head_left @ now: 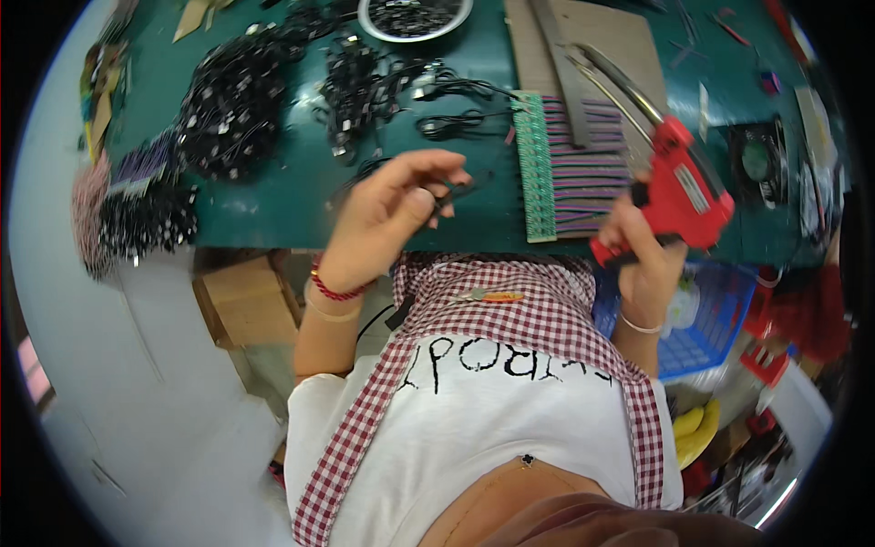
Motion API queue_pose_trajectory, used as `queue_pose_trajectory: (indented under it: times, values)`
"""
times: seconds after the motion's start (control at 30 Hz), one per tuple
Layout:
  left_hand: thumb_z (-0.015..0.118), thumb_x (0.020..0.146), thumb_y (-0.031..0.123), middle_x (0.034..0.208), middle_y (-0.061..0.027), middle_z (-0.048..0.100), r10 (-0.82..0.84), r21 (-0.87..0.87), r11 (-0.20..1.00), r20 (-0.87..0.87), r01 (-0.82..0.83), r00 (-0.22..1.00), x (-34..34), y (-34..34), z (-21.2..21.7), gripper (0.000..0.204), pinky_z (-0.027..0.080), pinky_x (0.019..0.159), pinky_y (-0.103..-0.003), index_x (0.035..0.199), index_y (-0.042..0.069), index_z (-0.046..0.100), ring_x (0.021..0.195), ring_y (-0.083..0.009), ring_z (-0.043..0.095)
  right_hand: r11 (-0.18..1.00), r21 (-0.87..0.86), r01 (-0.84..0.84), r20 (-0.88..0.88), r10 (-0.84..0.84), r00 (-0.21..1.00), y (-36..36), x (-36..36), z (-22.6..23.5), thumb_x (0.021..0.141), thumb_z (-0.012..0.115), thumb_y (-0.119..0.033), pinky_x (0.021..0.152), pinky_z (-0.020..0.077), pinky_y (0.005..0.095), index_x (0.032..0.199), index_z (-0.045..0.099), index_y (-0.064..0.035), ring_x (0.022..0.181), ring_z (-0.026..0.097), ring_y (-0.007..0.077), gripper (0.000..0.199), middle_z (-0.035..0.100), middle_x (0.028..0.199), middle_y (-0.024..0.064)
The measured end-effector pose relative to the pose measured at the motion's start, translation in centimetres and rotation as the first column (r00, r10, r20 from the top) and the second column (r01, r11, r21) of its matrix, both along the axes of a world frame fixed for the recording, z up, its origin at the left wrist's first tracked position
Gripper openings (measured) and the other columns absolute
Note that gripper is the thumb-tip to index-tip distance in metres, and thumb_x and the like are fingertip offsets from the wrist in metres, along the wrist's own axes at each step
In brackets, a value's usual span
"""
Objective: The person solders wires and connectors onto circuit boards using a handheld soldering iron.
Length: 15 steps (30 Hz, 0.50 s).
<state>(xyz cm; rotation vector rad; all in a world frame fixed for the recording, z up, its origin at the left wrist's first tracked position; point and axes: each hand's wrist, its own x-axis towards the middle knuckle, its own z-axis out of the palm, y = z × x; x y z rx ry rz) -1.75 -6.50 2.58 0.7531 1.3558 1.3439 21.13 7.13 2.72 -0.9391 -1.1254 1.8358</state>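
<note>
Over the table's (pixel 264 211) near edge, the left hand (pixel 392 205) angles inward, fingers half curled, pinching a thin black cable (pixel 451 194), while the right hand (pixel 643 242) wraps the grip of a red gun-shaped tool (pixel 691 187) slanting toward the far edge.

Cable heap (pixel 232 105): left on worktable (pixel 264 214)
Bowl (pixel 416 38): far side, right of cable heap
Circuit-board strip (pixel 536 173): between left hand (pixel 396 205) and right hand (pixel 645 244)
Glue gun (pixel 688 187): in right hand
Basket (pixel 706 345): below worktable, at right
</note>
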Motion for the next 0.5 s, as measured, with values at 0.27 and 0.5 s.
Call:
queue_pose_trajectory:
  times: [0.27, 0.5]
  values:
    - [0.047, 0.094, 0.018, 0.108, -0.0071, 0.059, -0.222, -0.020, 0.974, 0.105, 0.225, 0.969, 3.7, 3.0, -0.3, 0.031, 0.041, 0.069, -0.020, 0.117, -0.001, 0.051, 0.083, -0.0068, 0.052, 0.977, 0.147, -0.156, 0.088, 0.144, 0.986, 1.1, -1.9, -0.3, 0.078, 0.066, -0.001, 0.073, 0.0481, 0.0254, 0.104, 0.057, 0.0009, 0.083, 0.058, 0.0110, 0.027, 0.062, 0.091, 0.0039]
    - [0.052, 0.090, 0.012, 0.099, -0.0080, 0.060, -0.318, 0.109, 0.936, -0.143, 0.334, 0.937, 5.6, 4.4, -2.0, 0.026, 0.046, 0.072, -0.025, 0.111, -0.003, 0.050, 0.082, -0.0093, 0.056, 0.985, 0.094, -0.146, 0.118, 0.134, 0.984, 0.2, -1.7, -0.2, 0.078, 0.067, -0.003, 0.070, 0.0475, 0.0238, 0.099, 0.059, -0.0007, 0.080, 0.058, 0.0083, 0.023, 0.062, 0.088, 0.0017]
